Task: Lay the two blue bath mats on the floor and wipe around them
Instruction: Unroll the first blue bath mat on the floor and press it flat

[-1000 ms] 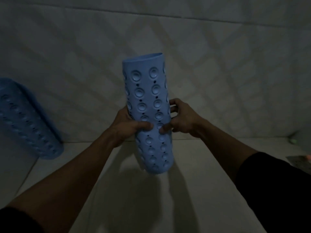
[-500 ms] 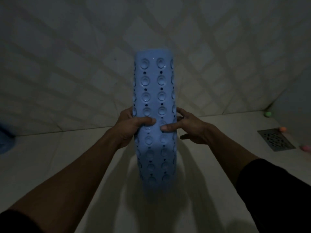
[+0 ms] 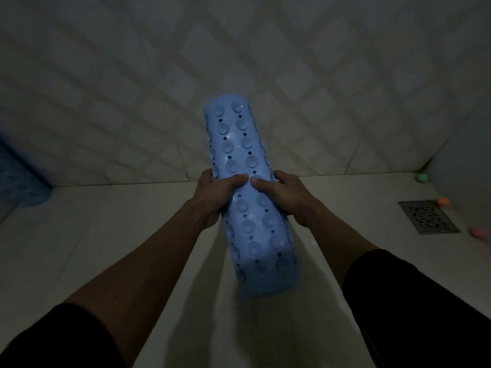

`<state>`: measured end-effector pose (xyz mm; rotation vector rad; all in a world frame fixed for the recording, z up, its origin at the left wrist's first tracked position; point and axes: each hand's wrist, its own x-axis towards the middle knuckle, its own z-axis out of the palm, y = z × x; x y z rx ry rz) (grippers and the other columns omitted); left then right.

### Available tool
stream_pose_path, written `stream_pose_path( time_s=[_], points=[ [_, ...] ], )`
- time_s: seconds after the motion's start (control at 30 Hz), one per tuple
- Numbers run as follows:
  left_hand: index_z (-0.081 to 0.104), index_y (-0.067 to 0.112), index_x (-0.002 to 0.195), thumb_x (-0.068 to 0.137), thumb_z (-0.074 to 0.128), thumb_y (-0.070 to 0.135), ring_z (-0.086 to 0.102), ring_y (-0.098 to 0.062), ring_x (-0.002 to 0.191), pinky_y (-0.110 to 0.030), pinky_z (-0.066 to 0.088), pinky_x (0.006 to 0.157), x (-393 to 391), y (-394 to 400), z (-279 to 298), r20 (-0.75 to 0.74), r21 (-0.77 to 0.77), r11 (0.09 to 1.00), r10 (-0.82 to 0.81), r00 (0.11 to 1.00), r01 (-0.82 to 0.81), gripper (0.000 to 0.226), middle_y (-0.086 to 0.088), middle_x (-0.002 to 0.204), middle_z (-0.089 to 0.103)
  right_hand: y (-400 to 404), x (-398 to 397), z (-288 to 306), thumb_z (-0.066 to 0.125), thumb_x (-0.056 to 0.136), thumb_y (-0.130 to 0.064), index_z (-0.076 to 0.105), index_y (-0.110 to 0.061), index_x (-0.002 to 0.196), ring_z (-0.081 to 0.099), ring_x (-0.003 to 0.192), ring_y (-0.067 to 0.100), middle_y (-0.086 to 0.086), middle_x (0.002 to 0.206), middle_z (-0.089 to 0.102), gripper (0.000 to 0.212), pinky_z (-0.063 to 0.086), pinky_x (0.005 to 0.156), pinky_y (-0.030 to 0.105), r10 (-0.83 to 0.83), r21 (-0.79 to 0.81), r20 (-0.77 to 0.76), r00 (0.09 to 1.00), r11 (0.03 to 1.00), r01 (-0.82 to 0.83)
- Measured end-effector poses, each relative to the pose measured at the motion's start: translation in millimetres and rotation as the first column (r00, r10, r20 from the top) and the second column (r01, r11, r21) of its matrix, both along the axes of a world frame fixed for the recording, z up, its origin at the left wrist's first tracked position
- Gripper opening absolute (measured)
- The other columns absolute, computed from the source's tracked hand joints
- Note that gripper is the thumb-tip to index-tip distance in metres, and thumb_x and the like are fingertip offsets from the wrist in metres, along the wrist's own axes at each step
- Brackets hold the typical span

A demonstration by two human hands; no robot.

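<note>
We stood over the pale tiled floor (image 3: 106, 248), which met the tiled wall (image 3: 292, 75) along its far edge. We held one rolled mat (image 3: 252, 197) above the middle of the floor, roughly upright and leaning away, suction cups outward. Our left hand (image 3: 212, 193) and right hand (image 3: 287, 195) each curled round its middle from opposite sides, thumbs nearly meeting. The second mat (image 3: 21, 179), also rolled, lay at the floor's far left edge by the wall. We judged the laying step barely begun: next we needed to lower the roll and unroll it flat. Open floor lay left and near; at the right edge sat a drain grate (image 3: 429, 216) and small coloured balls (image 3: 421, 177).
</note>
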<state>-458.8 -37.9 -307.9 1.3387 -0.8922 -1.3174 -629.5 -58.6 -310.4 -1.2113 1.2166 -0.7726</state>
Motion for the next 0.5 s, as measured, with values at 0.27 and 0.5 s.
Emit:
stream_pose_path(
  time_s=[0.27, 0.5],
  points=[
    [0.035, 0.016, 0.143, 0.077, 0.085, 0.027, 0.067, -0.020, 0.091, -0.034, 0.058, 0.063, -87, 4, -46, -0.029, 0.222, 0.973, 0.069, 0.997, -0.061, 0.084, -0.008, 0.127, 0.059, 23, -59, -49, 0.058, 0.087, -0.061, 0.052, -0.019, 0.134, 0.063, 0.108, 0.020, 0.002, 0.127, 0.062, 0.064, 0.053, 0.094, 0.035, -0.188, -0.047, -0.223, 0.956, 0.982, 0.182],
    [0.034, 0.015, 0.152, 0.078, 0.084, 0.032, 0.066, -0.031, 0.109, -0.050, 0.058, 0.087, -132, -6, -100, -0.031, 0.285, 0.958, 0.029, 0.999, -0.019, 0.091, -0.015, 0.140, 0.056, 16, -91, -105, 0.052, 0.096, -0.048, 0.049, -0.011, 0.135, 0.056, 0.099, 0.019, 0.009, 0.130, 0.057, 0.054, 0.043, 0.079, 0.027, -0.248, 0.025, -0.261, 0.933, 0.964, 0.264]
  ],
)
